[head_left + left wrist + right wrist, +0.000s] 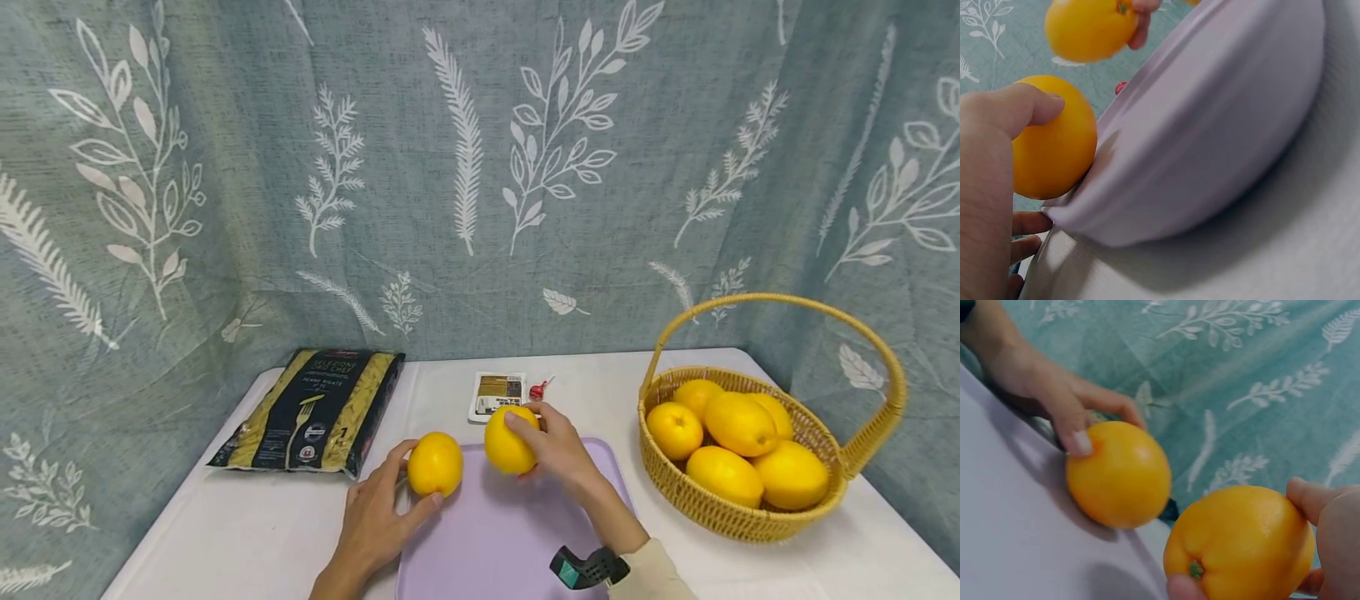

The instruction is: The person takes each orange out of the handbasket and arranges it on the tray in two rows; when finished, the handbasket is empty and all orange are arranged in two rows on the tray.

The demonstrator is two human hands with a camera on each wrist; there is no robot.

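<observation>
My left hand (377,510) holds a yellow-orange orange (436,464) at the left rim of a lilac tray (480,550). Its thumb lies over the fruit, and in the left wrist view other fingers (1030,223) show beside the tray's edge. My right hand (558,446) grips a second orange (510,439) above the tray's far part. In the right wrist view this orange (1238,544) shows a green stem end between thumb and fingers. The two oranges are close to each other but apart.
A wicker basket (738,529) with a tall handle stands at the right, holding several yellow fruits (723,477), some lemon-shaped. At the back left lies a bag of penne pasta (311,412). Behind the tray are a small flat packet (487,400) and a red wrapped candy (537,391).
</observation>
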